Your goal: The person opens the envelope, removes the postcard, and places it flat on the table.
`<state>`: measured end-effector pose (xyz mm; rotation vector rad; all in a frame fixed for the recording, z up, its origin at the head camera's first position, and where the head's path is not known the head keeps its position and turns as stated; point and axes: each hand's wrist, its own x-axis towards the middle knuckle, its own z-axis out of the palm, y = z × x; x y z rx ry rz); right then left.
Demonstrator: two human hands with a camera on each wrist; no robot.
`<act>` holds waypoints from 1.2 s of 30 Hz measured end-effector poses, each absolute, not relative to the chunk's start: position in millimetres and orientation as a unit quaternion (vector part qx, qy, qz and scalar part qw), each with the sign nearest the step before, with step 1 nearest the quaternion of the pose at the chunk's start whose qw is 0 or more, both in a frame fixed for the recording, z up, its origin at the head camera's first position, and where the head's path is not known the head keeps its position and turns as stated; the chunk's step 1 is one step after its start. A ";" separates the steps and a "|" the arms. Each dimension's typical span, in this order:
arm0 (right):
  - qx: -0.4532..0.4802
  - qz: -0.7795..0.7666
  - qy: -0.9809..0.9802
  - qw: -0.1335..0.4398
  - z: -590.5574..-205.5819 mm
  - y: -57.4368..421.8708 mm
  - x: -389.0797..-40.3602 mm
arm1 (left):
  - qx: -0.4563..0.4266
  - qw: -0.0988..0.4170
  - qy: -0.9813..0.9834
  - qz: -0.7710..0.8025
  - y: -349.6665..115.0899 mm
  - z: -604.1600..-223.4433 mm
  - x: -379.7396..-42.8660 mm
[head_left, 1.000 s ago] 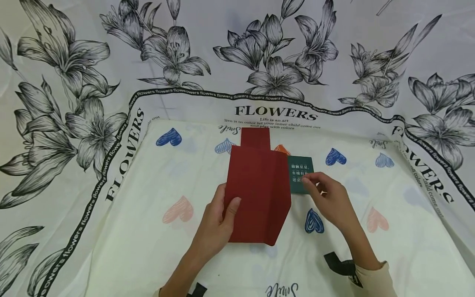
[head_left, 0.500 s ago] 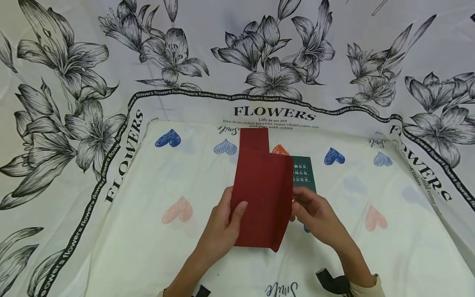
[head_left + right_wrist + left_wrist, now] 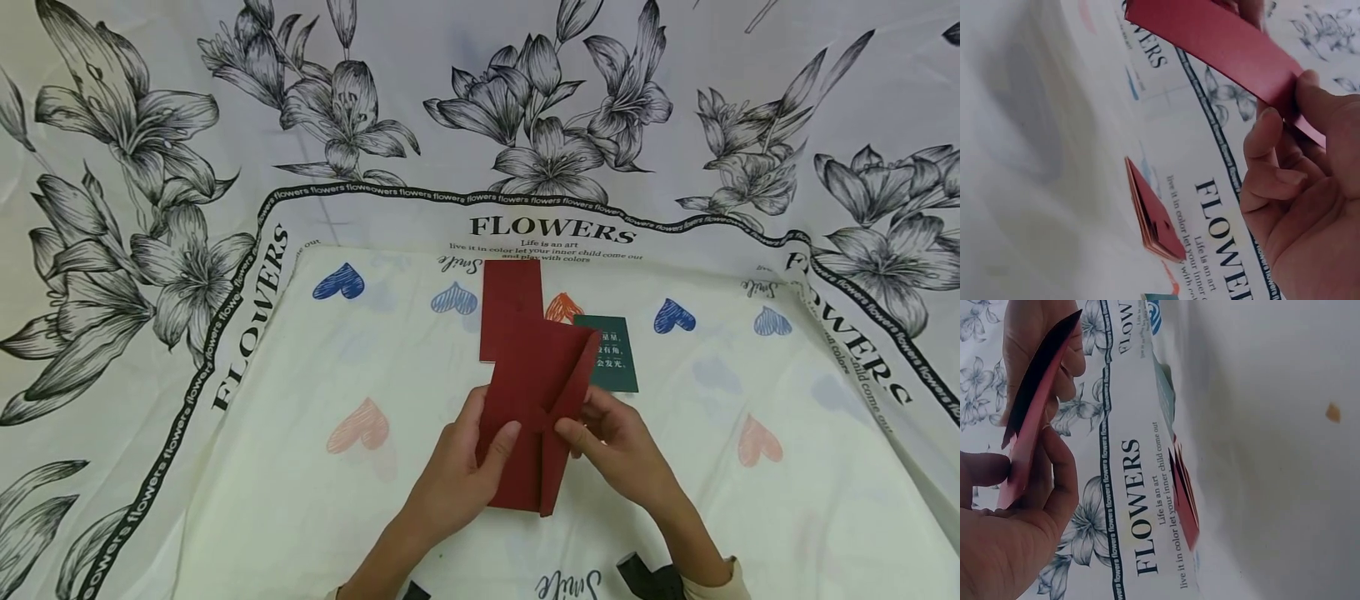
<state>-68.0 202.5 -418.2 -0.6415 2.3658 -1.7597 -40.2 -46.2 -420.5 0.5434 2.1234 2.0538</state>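
Note:
A red paper envelope (image 3: 525, 400) is held above the tabletop between both hands, its long flap (image 3: 573, 375) bent inward along the right side. My left hand (image 3: 457, 467) grips its left edge, thumb on the front and fingers behind. At the flap, my right hand (image 3: 615, 442) pinches the paper between thumb and fingers. The right wrist view shows that thumb on the red paper (image 3: 1229, 50). Behind the held envelope lies a small stack of red envelopes (image 3: 512, 300), partly covered by it in the head view. A dark green card (image 3: 617, 354) with white printed characters lies to its right.
A cream cloth (image 3: 262, 483) printed with hearts covers the work surface. Beyond it lies a white cloth (image 3: 405, 225) with black flower drawings and a lettered band. The stack also shows in the right wrist view as several red layers (image 3: 1157, 215).
My right hand has left the green card and taken the envelope's flap, bending it inward. The envelope has come slightly nearer and tilted, uncovering more of the stack behind.

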 end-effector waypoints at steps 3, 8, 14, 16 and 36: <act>-0.199 -0.577 0.791 0.046 -419.5 199.5 -65.2 | 0.187 0.067 0.706 0.680 -45.1 -420.9 -40.0; -0.174 -0.567 0.805 0.033 -419.1 195.2 -59.0 | 0.201 0.049 0.726 0.656 -43.2 -423.9 -41.3; -0.166 -0.556 0.814 0.031 -414.5 192.2 -52.2 | 0.192 0.044 0.760 0.619 -44.4 -426.4 -42.8; -0.170 -0.556 0.813 0.031 -412.4 191.2 -50.0 | 0.191 0.038 0.769 0.609 -45.0 -426.5 -43.6; -0.187 -0.558 0.809 0.021 -402.9 191.9 -43.4 | 0.211 0.033 0.776 0.594 -42.6 -424.6 -43.3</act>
